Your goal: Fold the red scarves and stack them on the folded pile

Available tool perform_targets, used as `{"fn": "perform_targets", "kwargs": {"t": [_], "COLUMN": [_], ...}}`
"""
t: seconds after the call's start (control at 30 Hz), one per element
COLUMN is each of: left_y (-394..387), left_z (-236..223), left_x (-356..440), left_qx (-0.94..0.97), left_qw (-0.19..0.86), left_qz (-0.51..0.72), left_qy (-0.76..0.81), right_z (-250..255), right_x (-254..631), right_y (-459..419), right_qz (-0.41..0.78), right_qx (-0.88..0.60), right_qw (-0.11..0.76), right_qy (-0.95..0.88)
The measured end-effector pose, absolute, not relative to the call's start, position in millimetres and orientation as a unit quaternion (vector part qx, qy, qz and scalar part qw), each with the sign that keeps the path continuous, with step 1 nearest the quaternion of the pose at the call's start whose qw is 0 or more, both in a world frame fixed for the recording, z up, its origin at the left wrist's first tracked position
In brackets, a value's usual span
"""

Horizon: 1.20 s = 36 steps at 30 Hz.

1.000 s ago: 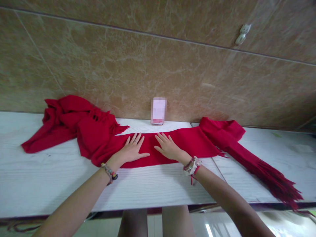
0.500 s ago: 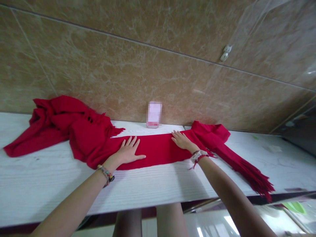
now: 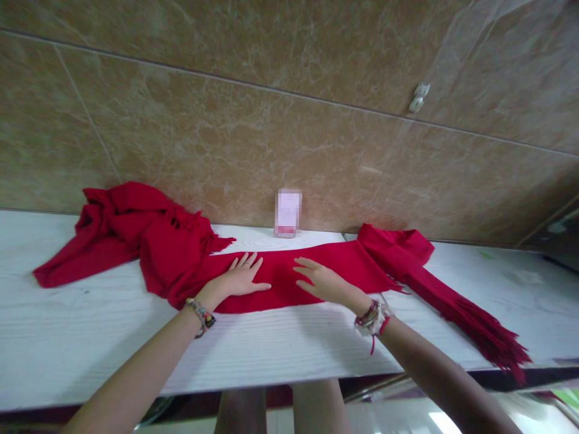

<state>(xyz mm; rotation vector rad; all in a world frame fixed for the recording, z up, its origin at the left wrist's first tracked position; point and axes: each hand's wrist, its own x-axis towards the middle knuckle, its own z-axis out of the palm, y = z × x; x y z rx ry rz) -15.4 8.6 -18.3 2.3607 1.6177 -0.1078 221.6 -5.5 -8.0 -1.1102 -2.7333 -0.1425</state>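
A long red scarf with fringed ends stretches across the white wood-grain surface. Its middle part lies flat, while the left part is heaped in loose folds and the right part is folded over, its fringe trailing toward the front edge. My left hand rests flat on the scarf beside the heap, fingers spread. Over the flat middle part is my right hand, fingers apart and slightly bent; whether it touches the cloth I cannot tell. Neither hand holds anything.
A small upright pinkish object, blurred out, leans at the wall behind the scarf. The brown tiled wall rises along the back of the white tabletop. A small white fixture is on the wall. Dark objects stand at the far right.
My right hand has moved left along the scarf toward my left hand, and its fingers now point left. My left hand stays in place on the cloth. The view has shifted slightly.
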Motion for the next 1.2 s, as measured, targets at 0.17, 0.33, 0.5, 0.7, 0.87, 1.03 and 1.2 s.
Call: {"fn": "perform_targets", "kwargs": {"t": [0.17,0.33,0.5,0.7,0.87,1.03,1.2], "left_y": [41,81,102,116,117,111,108], "left_z": [-14,-14,-19,-17,-8,3,25], "left_x": [-23,-10,15,18,9,10,25], "left_qx": [0.851,0.842,0.821,0.792,0.769,0.738,0.719], "left_qw": [0.151,0.171,0.208,0.293,0.366,0.415,0.446], "left_qz": [0.022,0.081,0.104,0.12,0.164,0.235,0.292], "left_qy": [0.503,0.506,0.522,0.522,0.498,0.478,0.446], "right_z": [-7,-11,-21,-27,-25,-17,0], "right_x": [185,181,176,177,182,189,207], "right_y": [-45,-50,-46,-44,-45,-48,-51], "right_qz": [-0.049,-0.09,-0.126,-0.197,-0.239,-0.252,-0.258], "right_qx": [-0.307,-0.307,-0.325,-0.301,-0.266,-0.252,-0.276], "right_qw": [0.064,0.027,0.04,0.054,0.099,0.131,0.173], "right_qy": [-0.948,-0.947,-0.936,-0.931,-0.929,-0.925,-0.91]}}
